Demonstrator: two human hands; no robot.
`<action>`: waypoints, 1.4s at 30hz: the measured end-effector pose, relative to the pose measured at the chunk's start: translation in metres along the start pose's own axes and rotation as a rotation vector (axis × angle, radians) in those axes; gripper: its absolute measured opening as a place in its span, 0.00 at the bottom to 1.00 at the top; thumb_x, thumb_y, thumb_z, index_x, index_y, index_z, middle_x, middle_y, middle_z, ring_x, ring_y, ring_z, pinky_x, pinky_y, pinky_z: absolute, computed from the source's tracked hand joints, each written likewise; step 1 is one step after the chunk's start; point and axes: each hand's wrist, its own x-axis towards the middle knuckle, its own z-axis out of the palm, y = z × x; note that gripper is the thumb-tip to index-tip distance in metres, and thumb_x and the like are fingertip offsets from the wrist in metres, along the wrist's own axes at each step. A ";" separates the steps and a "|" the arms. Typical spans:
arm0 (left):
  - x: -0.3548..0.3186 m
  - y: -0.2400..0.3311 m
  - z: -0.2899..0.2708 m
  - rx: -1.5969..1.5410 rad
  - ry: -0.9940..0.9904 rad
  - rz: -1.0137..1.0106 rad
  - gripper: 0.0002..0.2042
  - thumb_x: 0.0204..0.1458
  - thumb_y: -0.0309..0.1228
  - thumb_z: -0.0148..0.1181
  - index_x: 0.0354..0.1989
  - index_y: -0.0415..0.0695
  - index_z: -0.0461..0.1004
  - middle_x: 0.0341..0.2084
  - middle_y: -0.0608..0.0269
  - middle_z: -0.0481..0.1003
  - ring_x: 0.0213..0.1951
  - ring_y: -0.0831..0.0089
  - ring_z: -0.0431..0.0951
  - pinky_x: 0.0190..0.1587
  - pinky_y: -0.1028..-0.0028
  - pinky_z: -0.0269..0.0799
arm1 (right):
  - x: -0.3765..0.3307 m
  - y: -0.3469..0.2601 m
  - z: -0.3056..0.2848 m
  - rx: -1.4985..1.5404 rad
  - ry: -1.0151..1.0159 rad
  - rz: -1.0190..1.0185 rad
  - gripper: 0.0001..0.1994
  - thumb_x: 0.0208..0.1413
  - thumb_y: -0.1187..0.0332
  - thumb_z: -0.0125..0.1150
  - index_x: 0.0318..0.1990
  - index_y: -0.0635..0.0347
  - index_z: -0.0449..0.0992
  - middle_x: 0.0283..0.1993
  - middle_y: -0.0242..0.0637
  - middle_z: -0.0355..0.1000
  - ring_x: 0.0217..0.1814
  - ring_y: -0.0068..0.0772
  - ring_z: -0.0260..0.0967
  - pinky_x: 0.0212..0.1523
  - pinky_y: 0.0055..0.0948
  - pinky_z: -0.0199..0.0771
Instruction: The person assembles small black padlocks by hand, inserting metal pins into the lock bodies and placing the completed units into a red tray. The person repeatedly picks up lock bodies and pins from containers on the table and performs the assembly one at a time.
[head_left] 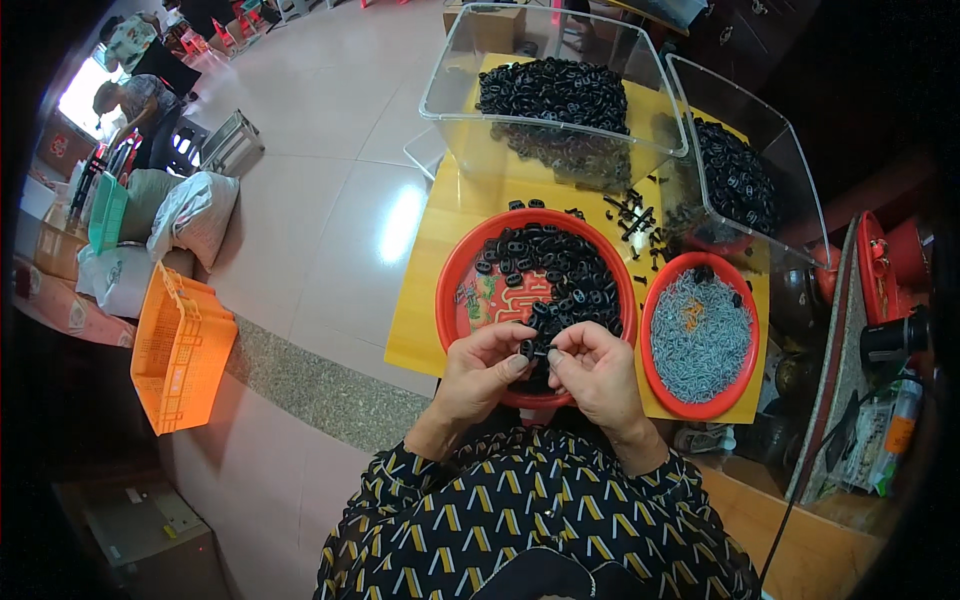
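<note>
Two hands meet over the near rim of the large red tray [452, 300] on the yellow table [420, 320]: left hand [480, 375] with thumb and forefinger pinched on a small black part [535, 348], right hand [600, 375] pinching the same part from the other side. Behind them, loose black oval pieces [555, 270] fill the tray. Right of it, touching, a smaller red tray [650, 345] holds grey metal bits [700, 335]; two clear bins [450, 100] stand behind.

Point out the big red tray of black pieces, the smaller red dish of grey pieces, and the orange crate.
big red tray [470, 300], head view, bare left part.
smaller red dish [700, 410], head view, near rim.
orange crate [180, 350], head view, side wall.
</note>
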 end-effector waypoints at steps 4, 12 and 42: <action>-0.001 -0.001 -0.002 0.030 -0.008 0.017 0.15 0.47 0.22 0.57 0.45 0.36 0.67 0.33 0.65 0.71 0.33 0.81 0.71 0.37 0.82 0.69 | 0.000 0.000 0.000 -0.030 -0.005 0.001 0.03 0.48 0.78 0.54 0.31 0.66 0.68 0.24 0.27 0.67 0.22 0.11 0.63 0.20 0.12 0.64; -0.006 0.009 0.004 0.361 0.010 0.032 0.15 0.48 0.20 0.55 0.45 0.34 0.67 0.36 0.64 0.71 0.38 0.79 0.71 0.42 0.79 0.68 | 0.000 -0.001 -0.001 -0.132 -0.013 -0.019 0.03 0.49 0.78 0.53 0.32 0.66 0.68 0.23 0.27 0.66 0.21 0.12 0.63 0.21 0.11 0.63; -0.005 0.008 0.009 0.556 -0.044 0.103 0.12 0.47 0.20 0.55 0.42 0.33 0.70 0.34 0.62 0.72 0.37 0.78 0.71 0.41 0.80 0.67 | 0.016 0.012 -0.030 0.424 -0.382 0.335 0.07 0.46 0.74 0.60 0.32 0.63 0.69 0.23 0.33 0.69 0.22 0.21 0.69 0.21 0.16 0.73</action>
